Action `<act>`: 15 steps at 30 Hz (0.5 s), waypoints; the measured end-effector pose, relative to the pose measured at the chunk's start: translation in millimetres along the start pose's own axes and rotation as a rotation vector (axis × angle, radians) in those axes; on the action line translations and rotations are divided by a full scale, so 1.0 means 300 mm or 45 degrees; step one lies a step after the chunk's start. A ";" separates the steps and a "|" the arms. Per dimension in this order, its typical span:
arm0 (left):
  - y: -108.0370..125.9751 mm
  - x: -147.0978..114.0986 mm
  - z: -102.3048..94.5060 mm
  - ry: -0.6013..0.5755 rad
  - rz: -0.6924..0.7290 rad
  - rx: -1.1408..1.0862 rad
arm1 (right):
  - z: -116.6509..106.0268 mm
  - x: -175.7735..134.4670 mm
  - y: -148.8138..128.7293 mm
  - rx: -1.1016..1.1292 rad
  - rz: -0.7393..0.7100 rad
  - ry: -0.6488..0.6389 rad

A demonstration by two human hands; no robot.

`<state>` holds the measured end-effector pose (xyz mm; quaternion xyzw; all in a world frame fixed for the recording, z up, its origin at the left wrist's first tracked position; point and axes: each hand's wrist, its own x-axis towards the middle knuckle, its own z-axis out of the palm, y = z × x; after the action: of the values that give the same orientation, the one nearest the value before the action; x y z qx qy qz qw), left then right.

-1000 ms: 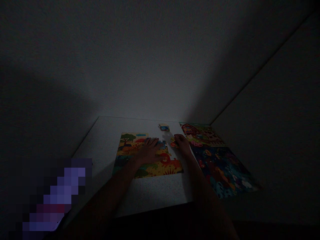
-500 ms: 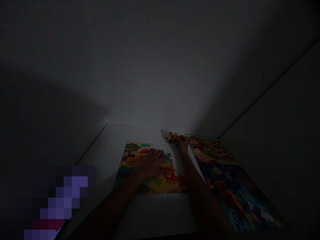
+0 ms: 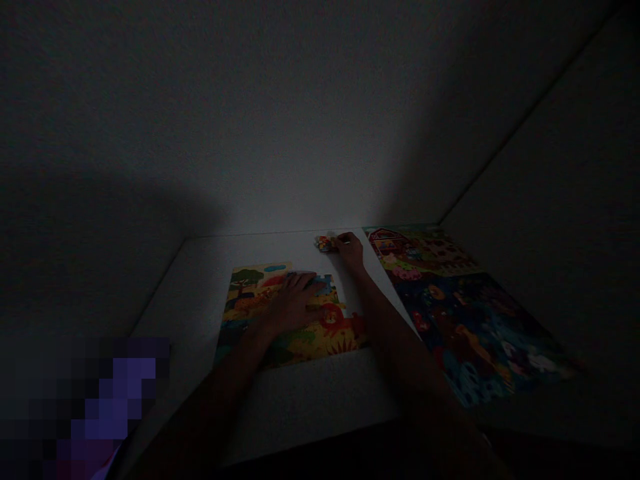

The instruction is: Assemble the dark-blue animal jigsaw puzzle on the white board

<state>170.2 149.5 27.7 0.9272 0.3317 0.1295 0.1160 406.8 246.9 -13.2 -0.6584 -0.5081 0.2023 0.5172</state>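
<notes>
My left hand (image 3: 296,301) lies flat with its fingers spread on a partly assembled animal jigsaw puzzle (image 3: 250,303). A tree, a cloud and a red lion show on it, and its upper right part has a gap. Beyond the puzzle, near the back of the white table, my right hand (image 3: 351,251) is closed at a small pile of colourful puzzle pieces (image 3: 325,244). Its fingertips are pinched at the pile's right side. Dim light hides whether a piece sits between them.
To the right lies a farm-scene puzzle (image 3: 415,253), with a dark blue sea-scene puzzle (image 3: 480,327) nearer to me. A pale wall (image 3: 300,133) rises behind the table (image 3: 200,267). A pixelated purple patch covers the lower left.
The camera view has shifted, so the table appears slightly higher and turned. My left hand stays on the puzzle. My right hand stays at the pile of pieces, its fingers slightly repositioned.
</notes>
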 end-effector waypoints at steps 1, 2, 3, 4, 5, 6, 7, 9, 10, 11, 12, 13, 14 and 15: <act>-0.002 0.000 0.000 -0.002 -0.003 0.003 | 0.001 -0.003 -0.008 0.003 0.009 0.062; -0.003 0.001 0.001 -0.006 -0.005 0.006 | 0.001 -0.007 -0.017 0.031 0.025 0.106; -0.005 0.001 0.001 -0.007 -0.007 0.007 | 0.001 -0.012 -0.027 0.057 0.044 0.122; -0.007 0.002 0.002 -0.001 -0.008 0.005 | -0.001 -0.018 -0.038 0.083 0.052 0.130; -0.010 0.003 0.003 0.011 -0.008 0.001 | -0.004 -0.025 -0.049 0.105 0.057 0.142; -0.012 0.003 0.005 0.028 -0.006 -0.005 | -0.008 -0.032 -0.059 0.123 0.059 0.159; -0.015 0.003 0.007 0.047 -0.004 -0.010 | -0.014 -0.040 -0.069 0.138 0.059 0.176; -0.020 0.002 0.013 0.077 0.004 -0.019 | -0.030 -0.056 -0.087 0.157 0.049 0.195; -0.022 0.002 0.016 0.087 0.006 -0.020 | -0.039 -0.066 -0.095 0.163 0.041 0.196; -0.024 0.002 0.018 0.095 0.006 -0.021 | -0.049 -0.077 -0.102 0.164 0.031 0.188; -0.025 0.002 0.020 0.101 0.003 -0.023 | -0.059 -0.090 -0.109 0.162 0.021 0.172; -0.024 0.002 0.021 0.108 -0.002 -0.027 | -0.069 -0.106 -0.114 0.157 0.010 0.146; -0.023 0.002 0.021 0.116 -0.005 -0.035 | -0.079 -0.126 -0.118 0.149 -0.003 0.108; -0.022 0.003 0.020 0.124 -0.010 -0.048 | -0.088 -0.149 -0.121 0.139 -0.018 0.062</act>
<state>169.0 154.2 20.2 0.9161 0.3382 0.1802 0.1179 393.2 193.1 17.4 -0.6304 -0.4881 0.2098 0.5660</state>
